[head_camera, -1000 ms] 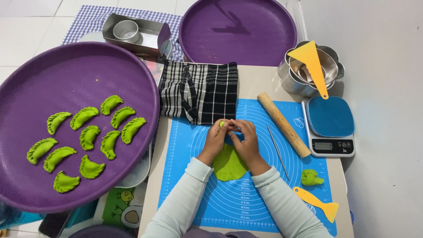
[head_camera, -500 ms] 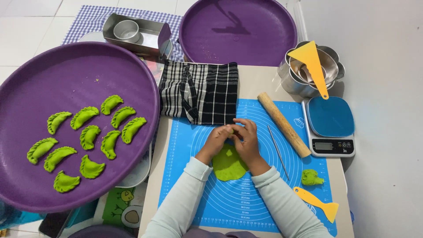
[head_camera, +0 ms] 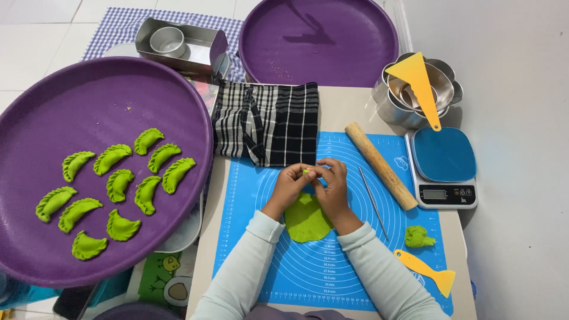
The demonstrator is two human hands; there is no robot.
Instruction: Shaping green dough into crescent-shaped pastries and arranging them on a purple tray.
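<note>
My left hand (head_camera: 290, 185) and my right hand (head_camera: 333, 185) meet over a blue silicone mat (head_camera: 249, 237), pinching a small bit of green dough (head_camera: 306, 172) between their fingertips. Just below the hands a flat green dough sheet (head_camera: 306, 220) lies on the mat. A thin metal stick (head_camera: 373, 201) and a wooden rolling pin (head_camera: 380, 165) lie to the right of my right hand. A small lump of green dough (head_camera: 418, 236) sits further right.
A large purple tray (head_camera: 35, 136) at left holds several green folded dumplings (head_camera: 118, 184). A checked cloth (head_camera: 267, 121), a second purple tray (head_camera: 320, 38), metal bowls with a yellow scraper (head_camera: 418, 83), a kitchen scale (head_camera: 443, 169), another yellow scraper (head_camera: 425, 271) and a metal tin (head_camera: 178, 44) surround the mat.
Both hands have shifted slightly down toward the dough sheet, still pinching the small green piece together.
</note>
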